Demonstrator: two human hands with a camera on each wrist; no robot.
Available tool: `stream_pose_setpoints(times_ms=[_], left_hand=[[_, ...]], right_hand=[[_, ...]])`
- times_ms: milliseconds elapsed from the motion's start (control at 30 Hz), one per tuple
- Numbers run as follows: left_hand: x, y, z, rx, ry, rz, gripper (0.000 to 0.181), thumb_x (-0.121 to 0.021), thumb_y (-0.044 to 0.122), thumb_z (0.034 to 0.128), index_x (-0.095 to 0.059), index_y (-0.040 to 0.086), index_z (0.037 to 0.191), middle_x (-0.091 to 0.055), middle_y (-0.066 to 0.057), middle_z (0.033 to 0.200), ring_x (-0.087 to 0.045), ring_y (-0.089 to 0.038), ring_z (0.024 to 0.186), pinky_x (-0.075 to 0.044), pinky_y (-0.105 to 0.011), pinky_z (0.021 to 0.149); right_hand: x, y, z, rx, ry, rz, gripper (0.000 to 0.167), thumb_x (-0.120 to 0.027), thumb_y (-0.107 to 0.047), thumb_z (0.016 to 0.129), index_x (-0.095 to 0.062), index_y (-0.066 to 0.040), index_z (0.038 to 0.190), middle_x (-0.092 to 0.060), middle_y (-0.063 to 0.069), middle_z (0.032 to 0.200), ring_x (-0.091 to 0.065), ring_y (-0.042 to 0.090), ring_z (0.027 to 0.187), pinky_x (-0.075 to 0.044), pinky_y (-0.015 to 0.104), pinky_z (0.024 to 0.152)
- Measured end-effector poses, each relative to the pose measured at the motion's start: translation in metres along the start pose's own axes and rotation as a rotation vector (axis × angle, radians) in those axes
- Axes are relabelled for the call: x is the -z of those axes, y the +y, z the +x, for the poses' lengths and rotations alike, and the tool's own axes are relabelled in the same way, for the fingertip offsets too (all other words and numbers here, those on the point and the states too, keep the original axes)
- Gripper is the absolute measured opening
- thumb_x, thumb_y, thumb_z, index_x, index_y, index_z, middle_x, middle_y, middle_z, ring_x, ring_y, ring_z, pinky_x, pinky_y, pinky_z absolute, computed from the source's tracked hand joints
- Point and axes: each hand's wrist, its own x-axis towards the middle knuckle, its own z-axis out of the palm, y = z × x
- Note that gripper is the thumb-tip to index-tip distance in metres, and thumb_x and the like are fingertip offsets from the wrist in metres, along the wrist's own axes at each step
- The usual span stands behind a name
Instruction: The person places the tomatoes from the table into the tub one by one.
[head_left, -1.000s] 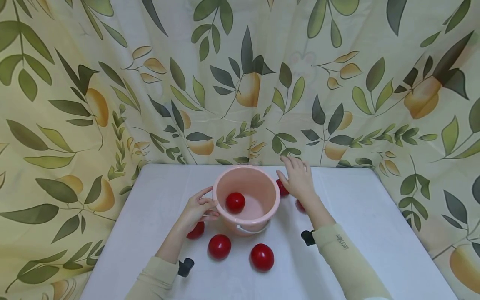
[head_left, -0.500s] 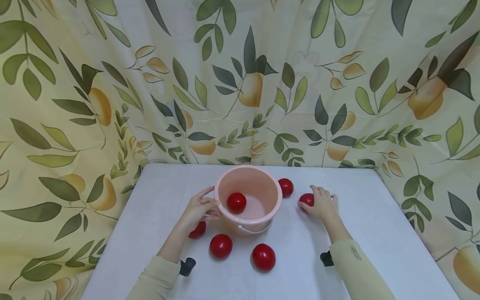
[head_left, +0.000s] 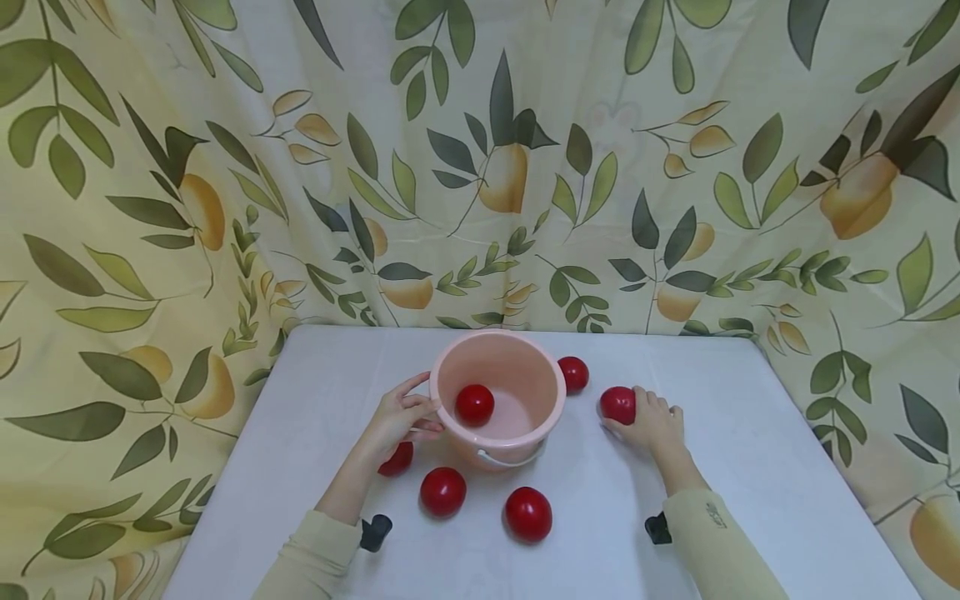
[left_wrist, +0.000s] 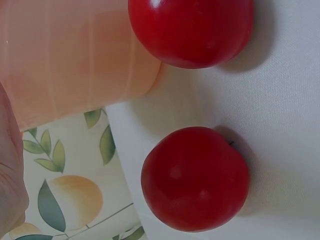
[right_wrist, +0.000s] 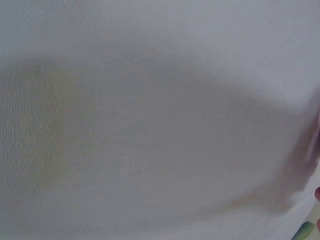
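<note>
A pink bucket (head_left: 457, 446) stands upright on the table, with a red apple (head_left: 475, 405) inside it. My left hand (head_left: 401, 417) holds the bucket at the left of its rim, fingers bent against it. To the right, my right hand (head_left: 651, 427) grips another red apple (head_left: 617, 404), thumb at the near side and fingers round its right. Whether that apple touches the cloth I cannot tell. In the left wrist view, two apples lie beside the bucket wall, one with a thin dark stem (left_wrist: 195, 179). The right wrist view shows mostly cloth and shadow.
Around the bucket lie more apples: one behind its right side (head_left: 573, 376), two in front, including the nearer one (head_left: 528, 515), and one partly hidden by my left hand (head_left: 397, 458). A white bail handle (head_left: 510, 461) hangs at the bucket's front. A leaf-patterned curtain (head_left: 495, 183) rises behind the table (head_left: 712, 400).
My right hand has moved from beside the bucket's right rim, rightward and nearer, and now grips the right-hand apple. My left hand stays at the bucket. The view has shifted slightly.
</note>
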Motion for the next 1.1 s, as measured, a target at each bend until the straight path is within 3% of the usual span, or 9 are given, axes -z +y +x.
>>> stream_pose_setpoints(times_ms=[467, 600, 833, 1100], left_hand=[[0.002, -0.002, 0.001, -0.007, -0.015, -0.007, 0.060, -0.063, 0.009, 0.0853, -0.038, 0.017, 0.139, -0.065, -0.008, 0.088, -0.067, -0.022, 0.066, -0.057, -0.036, 0.065], [0.001, -0.002, 0.000, -0.007, -0.019, -0.006, 0.059, -0.062, 0.008, 0.0858, -0.037, 0.017, 0.139, -0.065, -0.008, 0.089, -0.067, -0.022, 0.067, -0.057, -0.036, 0.065], [0.001, -0.002, -0.001, -0.004, -0.019, -0.001, 0.059, -0.062, 0.009, 0.0862, -0.037, 0.018, 0.139, -0.065, -0.008, 0.090, -0.067, -0.023, 0.067, -0.057, -0.036, 0.066], [0.001, -0.002, 0.000, -0.002, -0.010, 0.000, 0.058, -0.062, 0.009, 0.0860, -0.038, 0.018, 0.139, -0.065, -0.008, 0.089, -0.067, -0.022, 0.066, -0.057, -0.035, 0.065]], right_hand=[[0.005, -0.005, -0.002, 0.073, 0.064, -0.018, 0.087, -0.074, -0.045, 0.069, -0.034, 0.008, 0.127, -0.044, 0.030, 0.119, -0.038, 0.047, 0.110, -0.025, 0.066, 0.093], [0.021, -0.011, -0.002, 0.134, 0.128, -0.070, 0.080, -0.073, -0.040, 0.069, -0.038, 0.007, 0.123, -0.046, 0.029, 0.115, -0.040, 0.046, 0.106, -0.029, 0.064, 0.090], [0.057, -0.024, 0.006, 0.239, 0.308, -0.166, 0.075, -0.073, -0.041, 0.068, -0.042, 0.004, 0.118, -0.052, 0.026, 0.106, -0.047, 0.043, 0.098, -0.035, 0.060, 0.084], [0.105, -0.071, 0.006, 0.335, 0.378, -0.154, 0.082, -0.080, -0.034, 0.060, -0.040, 0.002, 0.123, -0.048, 0.025, 0.116, -0.042, 0.041, 0.110, -0.029, 0.064, 0.094]])
